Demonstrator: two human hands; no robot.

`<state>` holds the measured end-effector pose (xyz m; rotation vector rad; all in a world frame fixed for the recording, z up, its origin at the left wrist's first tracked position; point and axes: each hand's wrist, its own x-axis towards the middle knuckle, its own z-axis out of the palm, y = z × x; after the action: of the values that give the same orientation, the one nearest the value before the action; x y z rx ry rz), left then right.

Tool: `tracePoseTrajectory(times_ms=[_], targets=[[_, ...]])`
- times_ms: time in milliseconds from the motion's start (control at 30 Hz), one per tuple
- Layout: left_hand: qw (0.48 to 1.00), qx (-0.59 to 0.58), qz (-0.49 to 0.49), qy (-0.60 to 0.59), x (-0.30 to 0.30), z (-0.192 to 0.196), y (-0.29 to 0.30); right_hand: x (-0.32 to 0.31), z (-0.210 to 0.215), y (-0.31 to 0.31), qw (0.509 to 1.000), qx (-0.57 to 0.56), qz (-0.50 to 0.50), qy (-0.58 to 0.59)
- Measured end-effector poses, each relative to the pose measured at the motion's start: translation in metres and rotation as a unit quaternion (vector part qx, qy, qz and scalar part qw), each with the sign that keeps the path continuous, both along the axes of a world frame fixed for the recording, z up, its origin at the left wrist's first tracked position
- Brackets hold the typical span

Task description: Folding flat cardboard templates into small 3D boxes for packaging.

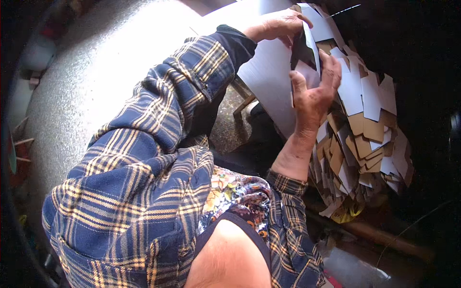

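Over the white tabletop (pixel 266 72), a folded card piece (pixel 312 45) stands up on edge, with a white outer side and a dark, shadowed inner side. My left hand (pixel 283 24) grips its far end, fingers bent over the top edge. At the near end my right hand (pixel 314 96) reaches around it, thumb on the left side and fingers on the right. The palm faces the card. Part of the card's lower edge is hidden by my right hand.
A big heap of flat card blanks (pixel 370 103), white on one side and brown on the other, lies just right of my hands. A wooden stool or table leg (pixel 245 104) shows under the tabletop. Bright speckled floor (pixel 91 72) spreads to the left.
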<state>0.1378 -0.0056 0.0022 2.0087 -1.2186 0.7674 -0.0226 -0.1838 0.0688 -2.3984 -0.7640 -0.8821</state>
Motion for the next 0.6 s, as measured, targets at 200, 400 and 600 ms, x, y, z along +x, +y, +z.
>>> tracePoseTrajectory(times_ms=[200,400,600], targets=[[0.784,-0.272,-0.081,0.553,-0.034,0.029,-0.030,-0.006,0.003,-0.023,0.975,0.077,0.053,0.202],[0.848,-0.231,-0.123,0.461,-0.028,0.014,-0.027,0.001,0.000,-0.035,0.997,0.032,-0.038,0.053],[0.838,-0.156,-0.111,0.511,-0.040,0.035,-0.018,-0.003,0.010,-0.048,0.974,0.162,-0.112,0.113]])
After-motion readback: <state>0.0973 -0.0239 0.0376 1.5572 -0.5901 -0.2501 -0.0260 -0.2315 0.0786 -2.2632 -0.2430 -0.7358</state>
